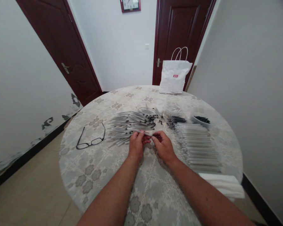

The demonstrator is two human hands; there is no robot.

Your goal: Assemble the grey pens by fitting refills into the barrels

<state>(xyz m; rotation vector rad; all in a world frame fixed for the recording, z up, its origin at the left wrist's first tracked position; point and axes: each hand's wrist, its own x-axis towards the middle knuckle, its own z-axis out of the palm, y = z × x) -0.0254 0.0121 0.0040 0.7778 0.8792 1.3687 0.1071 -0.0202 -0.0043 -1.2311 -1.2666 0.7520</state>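
My left hand (136,145) is closed round a grey pen barrel (148,134) over the middle of the round table (103,163). My right hand (163,145) is pinched at the barrel's right end, on a small part I cannot make out. Just beyond my hands lies a heap of grey pens with black tips (132,124). To the right lies a row of clear pen barrels (198,146) side by side.
Black-framed glasses (91,141) lie at the table's left. A small bowl of black parts (201,120) and a bunch of black refills (176,120) sit at the right. A white paper bag (174,77) stands at the far edge. Folded white cloth (224,183) lies near right.
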